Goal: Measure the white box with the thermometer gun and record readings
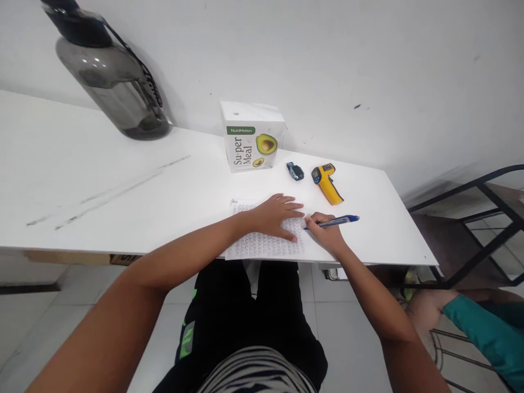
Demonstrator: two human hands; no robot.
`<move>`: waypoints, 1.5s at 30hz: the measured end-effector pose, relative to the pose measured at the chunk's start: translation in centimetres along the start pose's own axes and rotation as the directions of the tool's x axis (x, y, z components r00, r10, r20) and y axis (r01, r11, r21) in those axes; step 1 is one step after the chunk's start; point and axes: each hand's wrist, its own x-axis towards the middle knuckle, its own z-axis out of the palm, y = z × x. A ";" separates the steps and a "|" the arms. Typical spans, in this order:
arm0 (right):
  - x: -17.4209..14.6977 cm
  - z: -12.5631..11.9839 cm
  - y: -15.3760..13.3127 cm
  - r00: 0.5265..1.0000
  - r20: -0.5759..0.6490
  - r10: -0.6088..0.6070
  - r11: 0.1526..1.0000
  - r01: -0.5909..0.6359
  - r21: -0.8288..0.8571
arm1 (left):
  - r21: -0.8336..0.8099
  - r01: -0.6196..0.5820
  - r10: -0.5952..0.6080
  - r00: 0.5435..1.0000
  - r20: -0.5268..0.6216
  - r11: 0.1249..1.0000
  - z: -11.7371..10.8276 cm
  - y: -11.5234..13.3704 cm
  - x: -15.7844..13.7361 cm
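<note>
A sheet of paper (262, 245) covered in rows of small writing lies at the table's front edge. Across its upper part my left hand (275, 214) rests flat with the fingers spread, covering some of the rows. My right hand (326, 232) is closed around a blue pen (339, 220) at the sheet's right edge. The pen slants, its back end pointing right and its tip by the paper. Whether the tip touches the sheet I cannot tell.
Behind the paper stand a white "Su-per Meal" box (245, 150), a small dark device (295, 171) and a yellow infrared thermometer (328, 184). A large grey water bottle (110, 87) is at the left by the wall. A black-framed rack (470, 234) and another person's leg (429, 308) are at the right.
</note>
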 end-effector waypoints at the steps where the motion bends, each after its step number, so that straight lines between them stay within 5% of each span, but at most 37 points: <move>1: 0.0 0.0 -0.1 1.000 -0.002 -0.003 1.000 0.003 -0.001 | 0.000 -0.001 0.001 1.000 0.002 1.000 0.0 0.0 0.0; 11: 0.0 0.0 0.4 0.999 0.034 0.003 1.000 -0.003 -0.008 | 0.005 -0.014 0.014 1.000 -0.019 1.000 0.2 -0.1 0.0; 45: -0.1 -0.3 -0.5 0.990 -0.133 0.042 0.999 -0.043 -0.004 | -0.025 -0.020 0.019 0.999 -0.026 0.999 0.1 -0.1 -0.1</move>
